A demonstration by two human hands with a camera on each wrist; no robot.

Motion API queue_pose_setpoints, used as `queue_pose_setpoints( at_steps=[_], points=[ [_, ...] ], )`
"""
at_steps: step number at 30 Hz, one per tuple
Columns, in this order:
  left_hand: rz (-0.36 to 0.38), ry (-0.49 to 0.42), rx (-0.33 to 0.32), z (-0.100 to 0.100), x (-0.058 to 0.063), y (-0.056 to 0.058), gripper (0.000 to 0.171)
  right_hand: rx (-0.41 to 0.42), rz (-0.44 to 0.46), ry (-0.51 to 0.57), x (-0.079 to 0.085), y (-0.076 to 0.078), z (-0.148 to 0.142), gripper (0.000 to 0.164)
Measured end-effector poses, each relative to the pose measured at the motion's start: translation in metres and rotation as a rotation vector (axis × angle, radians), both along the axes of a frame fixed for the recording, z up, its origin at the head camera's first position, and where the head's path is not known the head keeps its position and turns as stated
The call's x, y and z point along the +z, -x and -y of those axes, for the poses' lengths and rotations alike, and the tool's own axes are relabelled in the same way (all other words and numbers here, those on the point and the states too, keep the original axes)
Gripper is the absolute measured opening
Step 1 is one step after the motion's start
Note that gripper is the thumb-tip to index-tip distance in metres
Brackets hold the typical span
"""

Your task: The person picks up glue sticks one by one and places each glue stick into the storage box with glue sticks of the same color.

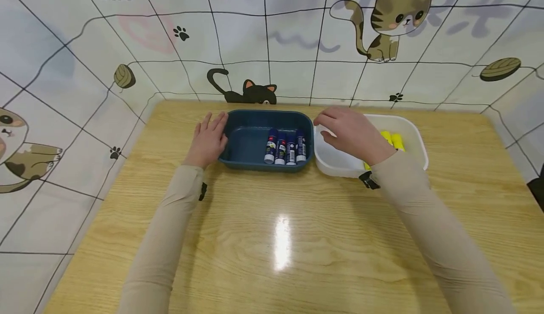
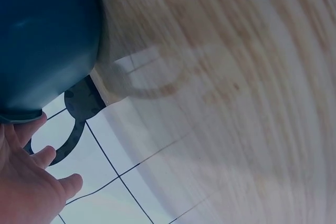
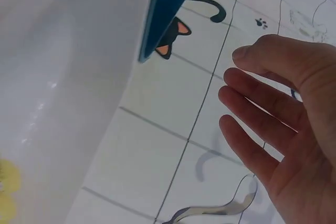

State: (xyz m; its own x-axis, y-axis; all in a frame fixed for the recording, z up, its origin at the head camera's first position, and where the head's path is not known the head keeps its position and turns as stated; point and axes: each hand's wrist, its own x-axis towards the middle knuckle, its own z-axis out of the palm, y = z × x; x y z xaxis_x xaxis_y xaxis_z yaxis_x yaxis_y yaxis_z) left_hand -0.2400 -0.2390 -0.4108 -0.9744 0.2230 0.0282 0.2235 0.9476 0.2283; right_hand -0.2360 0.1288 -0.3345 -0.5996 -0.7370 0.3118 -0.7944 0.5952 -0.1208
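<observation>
In the head view, a dark blue plastic bin [image 1: 242, 165] stands toward the back of the table. Several dark blue glue sticks [image 1: 280, 148] with white ends lie side by side in its right half. My left hand [image 1: 206, 141] rests at the bin's left end, its fingers extended against the rim. Right beside the bin is a white plastic bin [image 1: 418, 148] holding yellow pieces [image 1: 397, 140], partly hidden by my right arm. Over the white bin's left part hovers my right hand [image 1: 354, 132]. In the right wrist view its fingers are loosely bent, with nothing held.
A wood-grain table [image 1: 238, 219] spreads out in front of both bins. Behind and at the sides stand white walls [image 1: 293, 40] with a grid and cat drawings. A dark object [image 1: 537, 189] shows at the far right edge.
</observation>
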Motion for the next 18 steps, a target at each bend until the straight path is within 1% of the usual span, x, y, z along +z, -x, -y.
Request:
queue_pose_setpoints(
  at_steps=[2, 5, 7, 9, 14, 18],
  points=[
    [0.002, -0.023, -0.003, 0.001, -0.001, 0.0, 0.058, -0.041, 0.015, -0.001, -0.004, -0.004, -0.009, 0.021],
    [0.01, -0.045, -0.004, 0.004, -0.001, 0.0, 0.059, -0.123, 0.041, -0.017, -0.009, -0.009, -0.022, 0.023],
    [0.016, -0.046, -0.01, 0.005, 0.0, 0.0, 0.059, -0.178, 0.047, -0.019, -0.011, -0.012, -0.032, 0.025],
    [0.027, -0.045, -0.015, 0.006, 0.002, 0.001, 0.061, -0.213, 0.054, -0.011, -0.012, -0.016, -0.041, 0.026],
    [0.068, -0.025, -0.018, 0.012, 0.009, 0.0, 0.067, -0.226, 0.063, 0.026, -0.017, -0.021, -0.057, 0.027],
    [0.121, -0.018, -0.02, 0.019, 0.014, -0.001, 0.067, -0.257, 0.073, 0.019, -0.024, -0.022, -0.068, 0.028]
  ],
)
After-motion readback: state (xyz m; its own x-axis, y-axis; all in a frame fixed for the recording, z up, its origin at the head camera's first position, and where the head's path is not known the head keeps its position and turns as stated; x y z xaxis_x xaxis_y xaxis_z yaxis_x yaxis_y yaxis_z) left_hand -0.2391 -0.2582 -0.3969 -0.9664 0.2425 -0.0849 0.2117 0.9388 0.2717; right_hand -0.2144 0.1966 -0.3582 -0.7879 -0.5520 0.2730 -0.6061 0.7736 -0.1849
